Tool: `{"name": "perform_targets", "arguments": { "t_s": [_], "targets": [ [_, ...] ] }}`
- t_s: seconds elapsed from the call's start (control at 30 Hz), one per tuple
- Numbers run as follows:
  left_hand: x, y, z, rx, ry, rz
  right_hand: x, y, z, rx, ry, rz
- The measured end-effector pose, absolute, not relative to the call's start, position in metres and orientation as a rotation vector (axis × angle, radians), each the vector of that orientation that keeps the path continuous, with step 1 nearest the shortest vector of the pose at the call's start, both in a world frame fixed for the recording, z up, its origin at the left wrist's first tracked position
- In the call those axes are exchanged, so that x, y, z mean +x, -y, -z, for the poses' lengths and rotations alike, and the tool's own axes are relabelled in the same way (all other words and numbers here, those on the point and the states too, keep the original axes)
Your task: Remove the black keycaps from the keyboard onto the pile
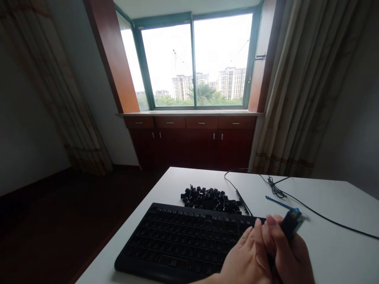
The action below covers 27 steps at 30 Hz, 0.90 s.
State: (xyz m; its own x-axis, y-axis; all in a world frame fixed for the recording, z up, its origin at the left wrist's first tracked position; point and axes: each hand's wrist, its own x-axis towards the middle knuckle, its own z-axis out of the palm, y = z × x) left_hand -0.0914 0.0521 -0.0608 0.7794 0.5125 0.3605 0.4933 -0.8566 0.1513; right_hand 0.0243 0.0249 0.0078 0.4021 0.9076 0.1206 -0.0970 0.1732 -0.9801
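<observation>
A black keyboard lies on the white table, with its keycaps off over most of the visible rows. Behind it is a heap of loose black keycaps. My left hand and my right hand meet over the keyboard's right end. The right hand is closed around a small dark block-shaped object, its tip blurred and its kind unclear. Fingers of the left hand are pressed together against the right; what they grip, if anything, is hidden. Just beyond the hands lies a thin blue stick-like tool.
A black cable with a bundled loop runs across the right of the white table. A thin black strip lies beside the keycap heap. Red-brown cabinets stand below the window, with curtains on both sides.
</observation>
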Motion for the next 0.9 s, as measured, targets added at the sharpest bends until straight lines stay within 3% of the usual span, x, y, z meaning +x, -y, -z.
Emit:
{"name": "perform_targets", "arguments": {
  "t_s": [0.17,0.47,0.73,0.9],
  "targets": [
    [-0.094,-0.058,0.055,2.922,-0.802,-0.687,0.028,-0.029,-0.007,-1.074,0.791,-0.973],
    [-0.110,-0.060,-0.006,3.021,-0.799,-0.604,0.038,-0.037,-0.009,-0.906,0.693,-1.007],
    [-0.109,-0.050,-0.002,3.363,-0.604,-0.983,0.042,-0.044,-0.013,-0.904,0.665,-1.002],
    [-0.110,-0.042,-0.006,3.417,-0.609,-0.959,0.044,-0.045,-0.010,-0.910,0.672,-1.015]
  ]
}}
